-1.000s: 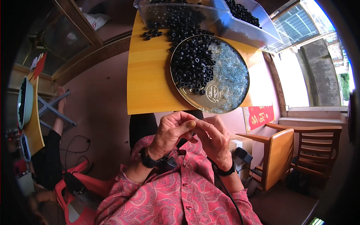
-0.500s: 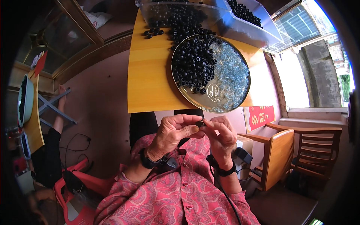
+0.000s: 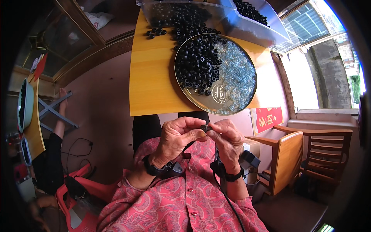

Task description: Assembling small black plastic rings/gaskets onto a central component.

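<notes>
My left hand (image 3: 176,136) pinches a small black ring-shaped piece (image 3: 204,127) between thumb and fingertips, just below the table's front edge. My right hand (image 3: 227,138) meets it from the other side, thumb and forefinger closed at the piece; whether they hold some smaller part is hidden. Beyond my hands, a round metal tray (image 3: 192,101) sits at the table's front edge. Its left half carries a heap of black ring-shaped pieces (image 3: 198,63), and small clear bluish pieces (image 3: 237,77) cover its right side.
The yellow wooden table (image 3: 150,85) also bears loose black pieces and clear plastic bins (image 3: 262,33) at the back. A wooden chair (image 3: 288,162) stands to my right, a red plastic chair (image 3: 87,181) to my left. Another person's leg (image 3: 50,154) shows at far left beside a second table.
The black piece has turned a little between my fingertips, so its round end shows more. Both hands stay in nearly the same place. The view has shifted slightly.
</notes>
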A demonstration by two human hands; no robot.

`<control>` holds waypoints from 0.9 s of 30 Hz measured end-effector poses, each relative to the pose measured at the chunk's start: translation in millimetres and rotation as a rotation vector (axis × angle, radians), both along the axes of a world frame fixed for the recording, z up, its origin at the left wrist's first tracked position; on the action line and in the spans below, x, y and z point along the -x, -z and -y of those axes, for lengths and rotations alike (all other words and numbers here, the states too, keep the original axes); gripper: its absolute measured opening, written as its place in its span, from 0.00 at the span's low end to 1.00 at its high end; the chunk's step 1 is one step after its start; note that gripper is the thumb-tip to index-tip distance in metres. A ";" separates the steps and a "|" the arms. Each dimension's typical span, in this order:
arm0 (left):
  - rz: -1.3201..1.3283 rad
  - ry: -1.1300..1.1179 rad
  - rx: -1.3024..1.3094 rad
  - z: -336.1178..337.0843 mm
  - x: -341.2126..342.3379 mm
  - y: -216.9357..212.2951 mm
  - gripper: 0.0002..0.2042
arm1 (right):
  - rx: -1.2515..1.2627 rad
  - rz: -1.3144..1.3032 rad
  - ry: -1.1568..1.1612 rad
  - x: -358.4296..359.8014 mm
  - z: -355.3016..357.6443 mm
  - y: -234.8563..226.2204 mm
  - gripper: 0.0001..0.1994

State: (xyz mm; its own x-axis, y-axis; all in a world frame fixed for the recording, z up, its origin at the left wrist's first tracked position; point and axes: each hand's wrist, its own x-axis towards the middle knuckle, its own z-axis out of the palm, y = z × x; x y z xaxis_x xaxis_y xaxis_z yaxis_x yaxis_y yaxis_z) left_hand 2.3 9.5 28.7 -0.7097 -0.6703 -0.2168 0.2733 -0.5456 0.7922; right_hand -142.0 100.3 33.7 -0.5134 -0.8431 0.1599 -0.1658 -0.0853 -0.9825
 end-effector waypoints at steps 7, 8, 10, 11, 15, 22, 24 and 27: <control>0.025 -0.007 0.051 -1.1 0.0 3.0 0.10 | 0.001 0.032 -0.007 0.6 -0.2 -0.3 0.12; 0.025 -0.010 0.059 -1.5 0.1 4.2 0.10 | 0.000 0.041 -0.014 1.1 -0.5 0.4 0.12; 0.023 -0.016 0.059 -2.3 0.8 7.1 0.10 | -0.002 0.049 -0.021 1.4 -0.6 0.7 0.12; 0.022 -0.022 0.058 -2.5 1.0 7.7 0.10 | -0.010 0.060 -0.026 1.4 -0.7 0.6 0.12; 0.041 -0.028 0.095 -2.1 0.9 6.0 0.12 | -0.012 0.083 -0.047 3.1 -0.7 3.2 0.11; 0.109 -0.042 0.131 -3.2 2.6 -1.1 0.11 | 0.021 0.318 -0.065 5.1 -1.0 12.5 0.11; 0.108 -0.040 0.150 -3.9 2.5 1.5 0.11 | 0.018 0.313 -0.076 5.7 -0.8 12.7 0.11; 0.094 -0.026 0.126 -3.8 1.6 4.6 0.11 | 0.015 0.324 -0.075 5.6 -0.7 12.7 0.10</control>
